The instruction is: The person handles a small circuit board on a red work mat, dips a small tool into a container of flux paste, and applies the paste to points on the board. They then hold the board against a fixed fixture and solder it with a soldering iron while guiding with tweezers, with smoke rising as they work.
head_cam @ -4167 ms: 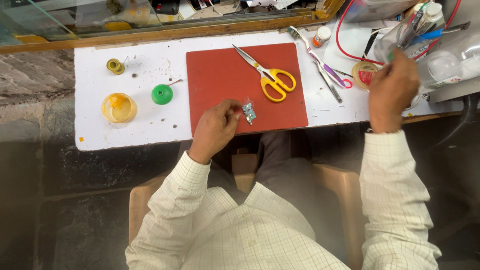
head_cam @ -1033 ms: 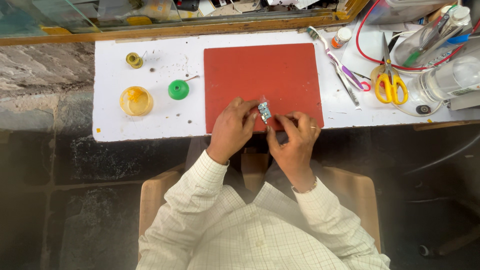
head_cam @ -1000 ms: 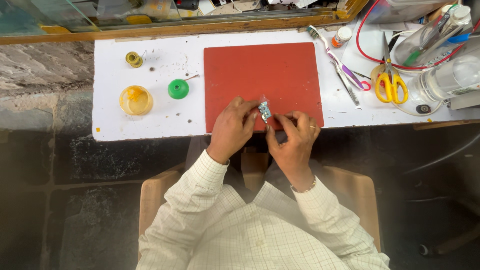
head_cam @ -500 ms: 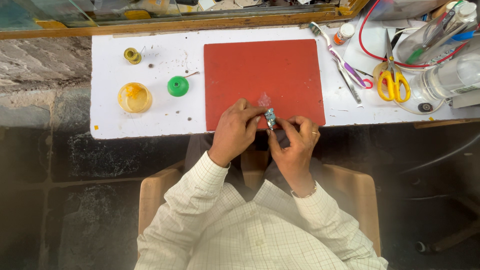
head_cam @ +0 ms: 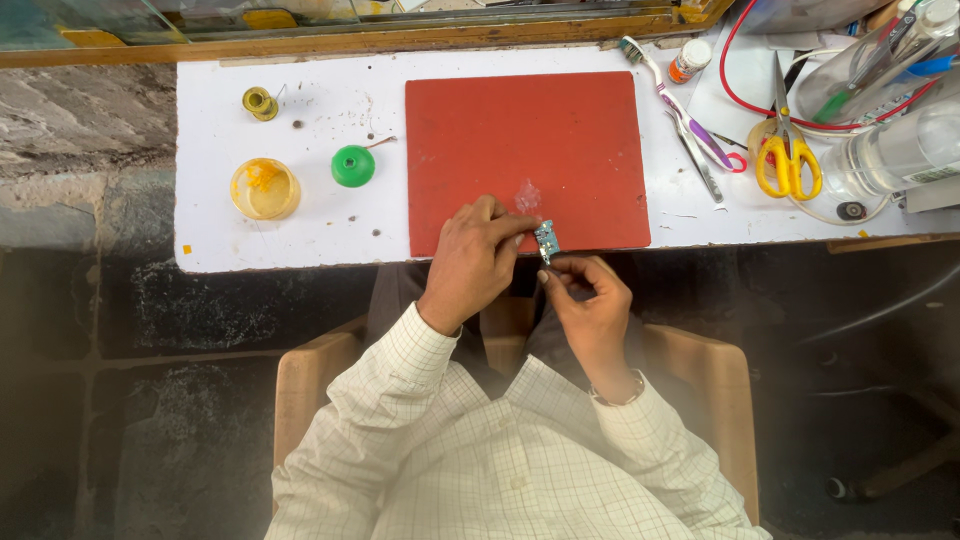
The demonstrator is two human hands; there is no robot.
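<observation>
A small greenish circuit-board part [head_cam: 546, 240] is pinched between both my hands at the near edge of a red mat [head_cam: 525, 140]. My left hand [head_cam: 470, 262] holds the part's upper end with thumb and fingertips. My right hand [head_cam: 590, 305] grips its lower end from below, just off the table's front edge. A scrap of clear wrapping [head_cam: 527, 196] lies on the mat right above the part.
On the white table [head_cam: 320, 230]: a yellow dish [head_cam: 264, 188], a green cap [head_cam: 353, 166], a small yellow spool [head_cam: 260, 102] at left. At right lie yellow scissors [head_cam: 787, 160], a toothbrush [head_cam: 672, 100], tweezers [head_cam: 697, 165], a small bottle [head_cam: 688, 60], clear containers [head_cam: 895, 150], a red cable [head_cam: 760, 105].
The scissors went from the mat to the right side of the table. My right hand came back from the right and joined my left on the small part, now nearer the table's front edge.
</observation>
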